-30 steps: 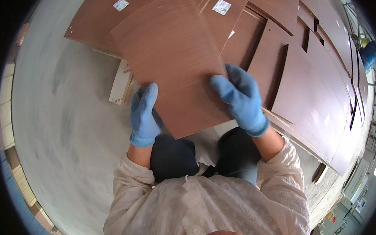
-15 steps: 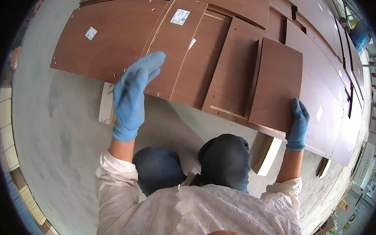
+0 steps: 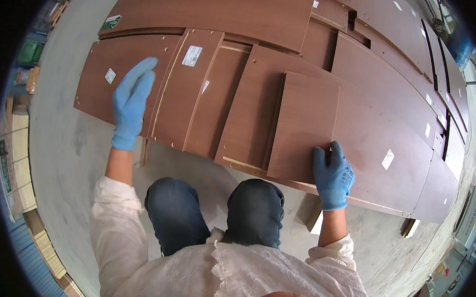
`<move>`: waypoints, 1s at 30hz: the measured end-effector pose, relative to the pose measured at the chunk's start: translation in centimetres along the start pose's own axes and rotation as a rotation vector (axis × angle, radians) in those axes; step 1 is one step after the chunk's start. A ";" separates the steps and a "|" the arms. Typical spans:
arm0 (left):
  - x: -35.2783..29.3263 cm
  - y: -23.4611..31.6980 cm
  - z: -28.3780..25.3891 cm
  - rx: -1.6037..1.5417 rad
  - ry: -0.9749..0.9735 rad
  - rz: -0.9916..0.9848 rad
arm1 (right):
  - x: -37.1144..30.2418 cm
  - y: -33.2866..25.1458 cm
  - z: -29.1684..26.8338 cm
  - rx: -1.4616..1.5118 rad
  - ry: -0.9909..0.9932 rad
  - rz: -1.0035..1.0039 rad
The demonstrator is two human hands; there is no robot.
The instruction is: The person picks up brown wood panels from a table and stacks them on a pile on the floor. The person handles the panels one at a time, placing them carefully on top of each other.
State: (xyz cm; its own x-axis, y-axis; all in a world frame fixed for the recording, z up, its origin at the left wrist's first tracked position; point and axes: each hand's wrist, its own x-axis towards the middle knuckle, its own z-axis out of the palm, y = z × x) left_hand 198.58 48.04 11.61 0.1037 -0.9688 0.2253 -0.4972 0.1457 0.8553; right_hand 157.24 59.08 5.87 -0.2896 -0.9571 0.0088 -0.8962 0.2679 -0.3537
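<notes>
Both my hands wear blue gloves. My left hand is held over the large brown panel at the left, fingers stretched out and holding nothing. My right hand is at the near right corner of a small rectangular brown panel, thumb and fingers apart, fingertips touching its surface near the edge. The small panel lies flat on top of other brown panels. To its left is a wider panel with a pale groove along its near edge. A narrow panel with a white label lies farther left.
More brown panels with labels and drilled holes spread toward the back. Wooden blocks support them above the grey floor. My knees are close to the near edge. Stacked boards stand at the far left.
My right hand has gone from gripping the small panel's right edge to resting at its corner with fingers apart. The small panel now sits lower against the panels beneath. The view has shifted.
</notes>
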 end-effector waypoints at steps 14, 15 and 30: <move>-2.7 -23.3 -20.1 0.126 0.653 -0.357 | -1.8 -1.4 -0.7 -0.359 0.362 0.020; -3.3 -24.8 -21.8 0.033 0.644 -0.372 | -1.9 -2.1 -1.4 -0.366 0.407 0.033; 2.9 -47.7 -36.7 -0.222 1.114 -0.338 | -7.9 -37.6 16.1 -0.067 -0.004 -0.972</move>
State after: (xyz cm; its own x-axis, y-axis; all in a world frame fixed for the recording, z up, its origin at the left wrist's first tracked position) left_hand 254.22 45.68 -11.41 0.9487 -0.2720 0.1610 -0.1520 0.0541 0.9869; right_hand 198.62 54.83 3.98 0.5877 -0.7642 0.2655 -0.7609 -0.6337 -0.1395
